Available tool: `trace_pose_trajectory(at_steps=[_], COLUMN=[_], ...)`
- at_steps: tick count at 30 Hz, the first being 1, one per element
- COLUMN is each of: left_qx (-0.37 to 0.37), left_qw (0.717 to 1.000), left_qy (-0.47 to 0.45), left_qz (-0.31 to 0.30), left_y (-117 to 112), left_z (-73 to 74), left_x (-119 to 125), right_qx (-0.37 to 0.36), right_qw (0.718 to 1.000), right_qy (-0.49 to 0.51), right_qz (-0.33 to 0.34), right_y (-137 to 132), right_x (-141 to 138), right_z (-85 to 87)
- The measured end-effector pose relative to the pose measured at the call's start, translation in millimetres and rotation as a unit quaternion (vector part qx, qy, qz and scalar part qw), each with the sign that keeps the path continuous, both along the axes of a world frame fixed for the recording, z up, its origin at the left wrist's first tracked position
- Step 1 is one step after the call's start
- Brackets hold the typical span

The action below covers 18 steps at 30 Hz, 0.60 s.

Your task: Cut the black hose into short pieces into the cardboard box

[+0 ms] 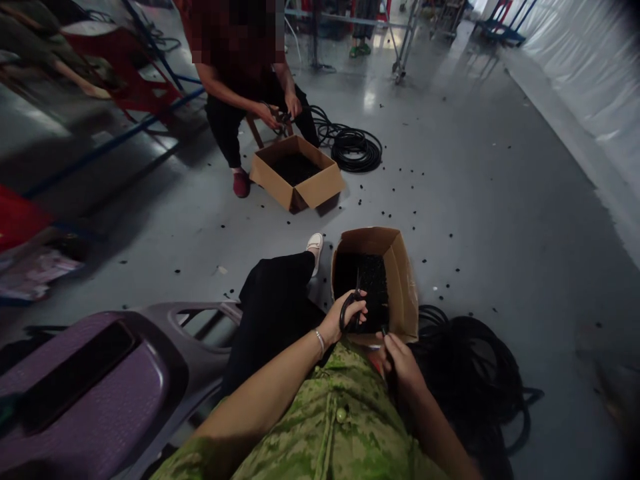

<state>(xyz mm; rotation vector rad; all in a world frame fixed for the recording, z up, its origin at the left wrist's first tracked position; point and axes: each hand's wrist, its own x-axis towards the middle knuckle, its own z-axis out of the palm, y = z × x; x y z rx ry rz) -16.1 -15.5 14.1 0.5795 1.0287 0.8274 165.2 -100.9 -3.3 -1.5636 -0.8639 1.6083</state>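
Some risk there, lower centre: the left hand point(345, 319) grips scissors point(357, 294), the right hand point(403, 360) pinches something black point(385, 330); a loose pinch beside the carton point(404, 293) could drop it outside.

No text, label, brand, number or sign can be read anywhere in this view.
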Motion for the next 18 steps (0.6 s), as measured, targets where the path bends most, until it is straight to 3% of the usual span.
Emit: trace_pose_trajectory(at_steps=[6, 10, 14, 18], left_qx=[0.051, 0.087, 0.097, 0.099], left_qw=[0.995, 0.991, 0.99, 0.987], left_qy=[0.056, 0.068, 0.068, 0.08], left_qz=[-0.058, -0.076, -0.079, -0.097], left_y=[-2.2, -3.6, -4.9, -5.4], left_z=[0.6, -1.7, -3.7, -3.2], left_x=[2.8, 3.0, 3.5, 3.9], right_qx=[0.06, 0.082, 0.117, 0.152], right_qw=[0.994, 0.996, 0.983, 0.971], right_qy=[0.063, -0.019, -0.138, -0.175], right_qz=[-0.071, -0.014, 0.04, 0.063], right_y=[32.8, 56.7, 71.1, 78.0], right_x=[26.7, 22.8, 11.8, 8.4], right_z=[32.4, 43.3, 40.5, 39.1])
